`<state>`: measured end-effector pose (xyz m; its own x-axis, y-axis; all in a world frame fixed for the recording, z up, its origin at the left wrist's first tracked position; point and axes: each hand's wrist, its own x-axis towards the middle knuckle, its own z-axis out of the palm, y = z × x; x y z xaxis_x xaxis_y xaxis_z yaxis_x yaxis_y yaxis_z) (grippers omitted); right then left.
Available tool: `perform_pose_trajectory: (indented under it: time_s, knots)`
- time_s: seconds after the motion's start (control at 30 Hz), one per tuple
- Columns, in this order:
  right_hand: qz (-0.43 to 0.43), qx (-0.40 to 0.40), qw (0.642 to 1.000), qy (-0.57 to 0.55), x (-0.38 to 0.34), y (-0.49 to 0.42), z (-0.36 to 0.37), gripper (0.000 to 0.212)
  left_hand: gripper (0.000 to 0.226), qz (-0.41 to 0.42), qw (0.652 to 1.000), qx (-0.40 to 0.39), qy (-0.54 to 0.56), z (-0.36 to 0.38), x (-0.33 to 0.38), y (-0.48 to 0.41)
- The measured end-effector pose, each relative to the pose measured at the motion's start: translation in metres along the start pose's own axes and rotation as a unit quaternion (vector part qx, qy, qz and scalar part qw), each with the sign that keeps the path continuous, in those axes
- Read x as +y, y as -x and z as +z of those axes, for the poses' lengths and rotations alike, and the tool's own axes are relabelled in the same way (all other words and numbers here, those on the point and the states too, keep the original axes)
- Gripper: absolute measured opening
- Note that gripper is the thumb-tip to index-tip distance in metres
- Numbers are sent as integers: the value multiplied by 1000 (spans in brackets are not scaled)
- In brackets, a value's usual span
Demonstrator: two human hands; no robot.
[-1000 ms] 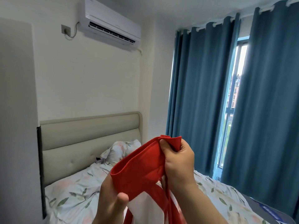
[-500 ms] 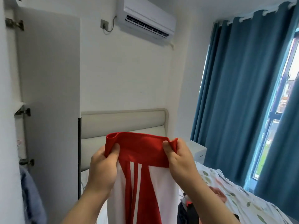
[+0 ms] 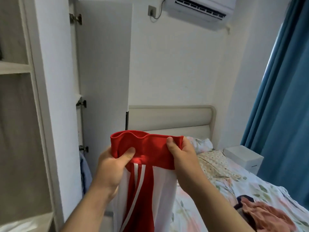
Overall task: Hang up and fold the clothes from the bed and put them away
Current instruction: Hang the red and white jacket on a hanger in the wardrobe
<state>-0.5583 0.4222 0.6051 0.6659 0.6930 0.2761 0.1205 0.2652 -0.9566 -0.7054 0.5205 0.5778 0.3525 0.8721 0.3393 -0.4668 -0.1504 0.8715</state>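
A red and white striped garment (image 3: pixel 147 185) hangs in front of me, held up by its red waistband. My left hand (image 3: pixel 112 166) grips the band's left end with the thumb pressed on the front. My right hand (image 3: pixel 182 156) pinches the band's right end. The rest of the cloth drops straight down between my forearms and out of the frame. On the bed (image 3: pixel 220 186) at lower right lies a crumpled pink garment (image 3: pixel 265 215) beside a dark one (image 3: pixel 240 200).
An open white wardrobe (image 3: pixel 50 114) with shelves (image 3: pixel 15 67) stands at left, its door (image 3: pixel 103 64) swung out toward the headboard (image 3: pixel 170 118). Blue cloth (image 3: pixel 85 174) hangs inside it. A white bedside box (image 3: pixel 244 158), blue curtains (image 3: pixel 284 114) and an air conditioner (image 3: pixel 199 9) are at right and above.
My view has swung left from the curtains toward the wardrobe. My hands have spread the red waistband flat between them and kept hold of it.
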Motion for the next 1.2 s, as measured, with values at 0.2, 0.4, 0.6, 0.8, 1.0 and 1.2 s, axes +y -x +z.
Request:
perform_pose_trajectory:
  time_s: [0.2,0.4,0.6,0.8,1.0,1.2]
  knots:
    - [57,-59,986,-143,28,-38,52,17,30,-25,998,62,7,-21,-14,-18]
    - [94,-133,971,-174,59,-88,89,21,83,-99,977,-10,-188,-32,-48,-51]
    - [12,-138,985,-101,85,-158,106,20,52,-73,978,66,-185,-32,-88,-104]
    - [14,-192,978,-75,132,-216,126,10,47,-68,981,100,-153,-44,-118,-152]
    - [89,-274,947,-143,179,-247,166,26,56,-66,979,164,-99,-77,-142,-203]
    - [63,-213,972,-79,202,-279,203,18,62,-62,974,203,-78,-117,-165,-250]
